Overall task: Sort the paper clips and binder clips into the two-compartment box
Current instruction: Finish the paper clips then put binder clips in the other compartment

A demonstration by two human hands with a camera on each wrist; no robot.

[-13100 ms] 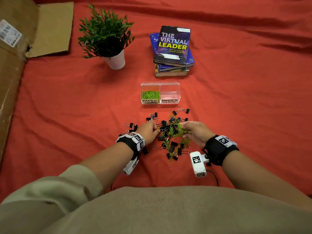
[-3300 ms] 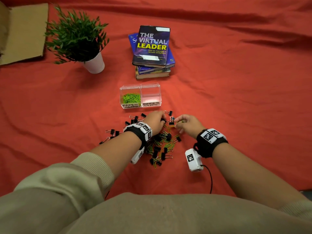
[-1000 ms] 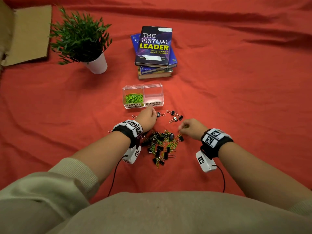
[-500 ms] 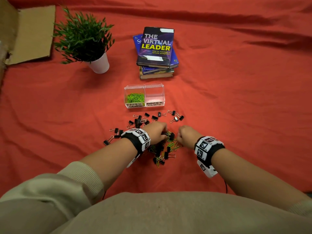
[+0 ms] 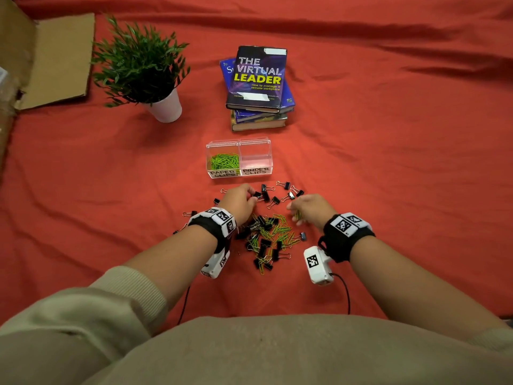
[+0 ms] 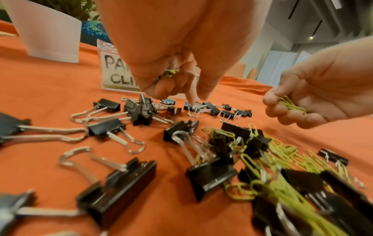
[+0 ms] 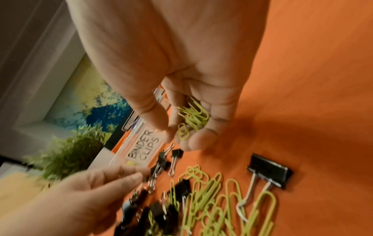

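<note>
A potted plant is standing far left on the red cloth. The left hand is reaching down, fingertip touching a black binder clip, a few green clips tucked in its curled fingers. The clear box is sitting just beyond, paper clips filling its left compartment. The right hand is grasping a bunch of green clips over the mixed pile.

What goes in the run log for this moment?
right hand: holds green paper clips | left hand: among binder clips | binder compartment: empty
</note>
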